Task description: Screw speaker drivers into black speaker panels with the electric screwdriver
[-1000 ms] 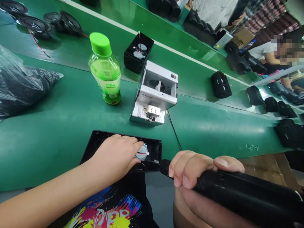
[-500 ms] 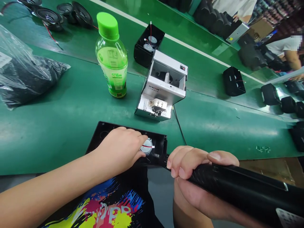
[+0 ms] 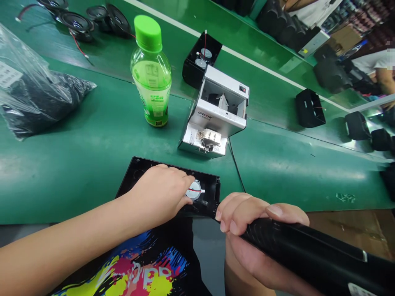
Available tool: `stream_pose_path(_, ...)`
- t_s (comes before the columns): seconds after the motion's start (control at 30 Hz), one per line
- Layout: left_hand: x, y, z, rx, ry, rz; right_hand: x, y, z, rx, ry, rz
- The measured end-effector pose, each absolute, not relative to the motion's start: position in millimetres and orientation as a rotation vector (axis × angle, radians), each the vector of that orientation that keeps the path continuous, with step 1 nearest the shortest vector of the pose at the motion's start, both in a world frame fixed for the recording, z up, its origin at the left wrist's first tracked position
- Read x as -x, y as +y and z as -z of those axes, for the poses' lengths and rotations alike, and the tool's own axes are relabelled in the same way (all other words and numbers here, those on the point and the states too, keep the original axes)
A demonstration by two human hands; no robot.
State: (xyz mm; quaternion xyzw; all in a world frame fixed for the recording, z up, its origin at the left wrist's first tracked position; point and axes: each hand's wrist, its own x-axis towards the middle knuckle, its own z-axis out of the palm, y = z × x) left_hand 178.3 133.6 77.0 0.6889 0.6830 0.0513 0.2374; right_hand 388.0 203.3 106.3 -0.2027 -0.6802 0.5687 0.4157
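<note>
My right hand (image 3: pixel 247 218) is wrapped round a thick black electric screwdriver (image 3: pixel 296 242), its front end pointing left at the right end wall of a black speaker box (image 3: pixel 212 187). The bit's tip is hidden by my fingers and the box. My left hand (image 3: pixel 163 189) is closed over the middle of the box, with thumb and forefinger beside a round silver-backed speaker (image 3: pixel 194 190) inside it. A red wire with a white plug crosses the speaker's back. The fingertips of my left hand are partly hidden. The box lies open side up at the table's near edge.
A silver screw feeder (image 3: pixel 212 119) stands behind the box, its black cable running right. Left of it are a green-capped drink bottle (image 3: pixel 151 74) and a plastic bag of black parts (image 3: pixel 40 102). Another speaker box (image 3: pixel 193 70) and loose speakers (image 3: pixel 77 22) lie farther back. People work across the line.
The view has shifted slightly, so the things on the table appear a little farther right. Both hands keep the same hold on the box and the electric screwdriver.
</note>
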Motion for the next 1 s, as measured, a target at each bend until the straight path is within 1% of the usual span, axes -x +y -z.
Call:
stream_pose_path(0.27,-178,132,-75,-1.894,1.871,-0.150,-375,194,-100,0.364,-1.549,-1.356)
stream_pose_path(0.43,-179,132,-75,-1.886,1.862,-0.153,-378,190,-102,0.288,-1.707,-1.316)
stream_pose_path(0.6,-179,131,-73,-1.909,1.861,-0.170,-371,180,-93,0.173,-1.794,-1.200)
stream_pose_path(0.8,-181,127,-71,-1.929,1.871,-0.178,-366,172,-81,0.174,-1.793,-1.152)
stream_pose_path(1.0,-182,126,-72,-1.935,1.875,-0.193,-373,170,-84,0.280,-1.718,-1.210)
